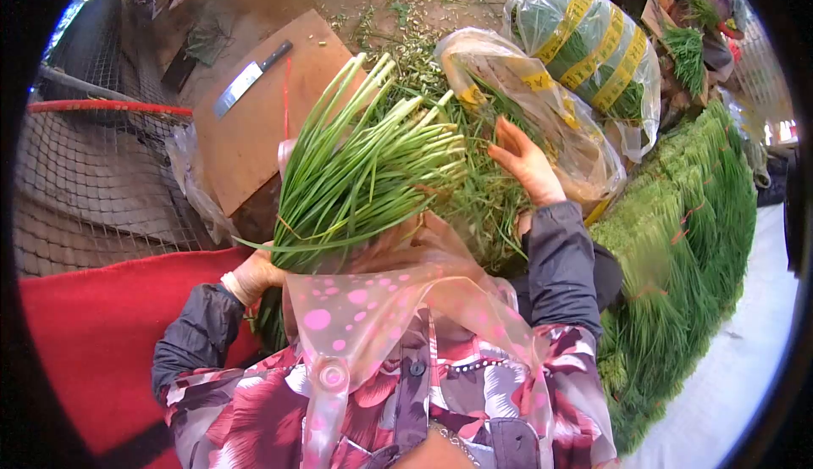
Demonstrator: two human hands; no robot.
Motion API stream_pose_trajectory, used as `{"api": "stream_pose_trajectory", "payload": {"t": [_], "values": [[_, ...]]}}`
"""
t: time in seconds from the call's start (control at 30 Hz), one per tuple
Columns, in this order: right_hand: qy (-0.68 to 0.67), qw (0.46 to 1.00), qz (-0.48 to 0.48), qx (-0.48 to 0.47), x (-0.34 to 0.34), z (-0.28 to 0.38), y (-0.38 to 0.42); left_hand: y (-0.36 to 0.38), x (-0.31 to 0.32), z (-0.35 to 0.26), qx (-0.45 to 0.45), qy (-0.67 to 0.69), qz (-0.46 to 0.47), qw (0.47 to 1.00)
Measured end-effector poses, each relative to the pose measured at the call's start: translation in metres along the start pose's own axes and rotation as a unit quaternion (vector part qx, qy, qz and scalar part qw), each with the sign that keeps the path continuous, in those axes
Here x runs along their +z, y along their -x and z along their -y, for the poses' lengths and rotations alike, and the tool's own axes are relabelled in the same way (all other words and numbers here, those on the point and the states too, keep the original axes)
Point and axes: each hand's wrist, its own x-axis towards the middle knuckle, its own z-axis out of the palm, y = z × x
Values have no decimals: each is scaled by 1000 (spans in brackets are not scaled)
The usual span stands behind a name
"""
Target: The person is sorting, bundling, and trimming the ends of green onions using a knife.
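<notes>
A large loose bunch of garlic chives [360, 177] lies across my lap, pale stem ends to the upper right and green leaves to the lower left. My left hand [258, 276] is closed around the leafy end, its fingers partly hidden beneath the leaves. To the right of the stem ends, my right hand [527, 164] is raised with thumb and fingers apart and nothing visible between them. Under it lie loose green trimmings [487, 189]. A clear plastic apron with pink dots [364, 308] covers my front, below the bunch.
At upper left, a knife [252, 77] rests on a brown board [254, 151]. Plastic-wrapped greens with yellow tape [584, 45] lie at upper right, beside an opened plastic bag [542, 105]. Stacked chive bundles [677, 274] line the right. Red cloth [110, 333] spreads at left.
</notes>
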Motion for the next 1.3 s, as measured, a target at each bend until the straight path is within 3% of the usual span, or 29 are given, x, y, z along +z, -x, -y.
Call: {"api": "stream_pose_trajectory", "payload": {"t": [0.03, 0.1, 0.13, 0.17, 0.2, 0.23, 0.3, 0.37, 0.4, 0.47, 0.53, 0.57, 0.6, 0.63, 0.7, 0.77, 0.83, 0.87, 0.93, 0.97, 1.0, 1.07, 1.1, 1.17, 1.2, 1.23, 1.27, 1.3], "values": [[71, 993, -3, -89, 7, 18, -8, -4, 1, 3, 0, 0, 6, 1000], [117, 989, 89, -23, 34, 34, -22, -12, 3, 11, -26, 16, 13, 999], [201, 977, 60, -42, 46, 22, -31, -11, 11, 9, -10, 34, 5, 999], [201, 977, 58, -41, 46, 5, -41, -10, 16, 8, 5, 53, -4, 999], [35, 999, -18, 8, 36, -15, -51, -9, 19, 9, 4, 54, -3, 999], [-132, 985, -94, 58, 21, -31, -54, -7, 21, 11, 3, 81, -4, 997], [-118, 964, -230, 65, -29, -38, -49, -6, 20, 16, 1, 110, -6, 994], [-187, 960, -181, 103, -69, -68, -49, -12, 17, 25, 22, 94, 0, 995], [-131, 975, -132, 122, -56, -10, -25, -16, 14, 29, 21, 93, 3, 995], [14, 998, 51, 26, -15, 29, -5, -21, 11, 35, -12, 99, -3, 995], [234, 964, 77, -103, 36, 49, 5, -20, 22, 26, -44, 147, -15, 988], [262, 950, 149, -82, 63, 49, 4, -19, 29, 19, -72, 194, -28, 978], [286, 943, 153, -70, 89, 35, 8, -18, 35, 12, -55, 162, -24, 985], [248, 956, 126, -95, 108, 21, 13, -16, 42, 7, -55, 161, -26, 985], [108, 986, 126, -18, 108, 15, 15, -14, 52, 2, -17, 209, -76, 975], [98, 991, 77, -50, 102, 10, 12, -19, 42, 10, -37, 177, -43, 983], [163, 978, 26, -125, 93, -5, 0, -22, 33, 15, -50, 142, -7, 989], [164, 981, 4, -104, 84, -19, -11, -23, 30, 18, -66, 161, 1, 985], [314, 940, -76, -113, 49, -51, -32, -19, 26, 22, -81, 184, 6, 980], [334, 921, -157, -122, 19, -65, -40, -17, 25, 23, -48, 143, 4, 988], [382, 901, -177, -99, -25, -112, -54, -14, 24, 24, -15, 102, 2, 995], [325, 918, -137, 181, -79, -121, -39, -9, 26, 9, -49, 142, 13, 989], [496, 844, -11, 205, -94, -145, -40, -6, 25, 4, -83, 176, 25, 980], [539, 794, 183, 215, -85, -109, -16, -13, 17, 24, -79, 153, 20, 985], [498, 820, 173, 221, -61, -63, -18, -18, 15, 32, -73, 132, 15, 989], [486, 858, 120, 118, -40, -15, -11, -18, 18, 30, -75, 133, 14, 988], [296, 943, 122, 88, -22, 3, -13, -17, 24, 27, -64, 173, 12, 983], [95, 980, 151, 91, 6, 26, -11, -18, 30, 23, -50, 211, 10, 976]]}}
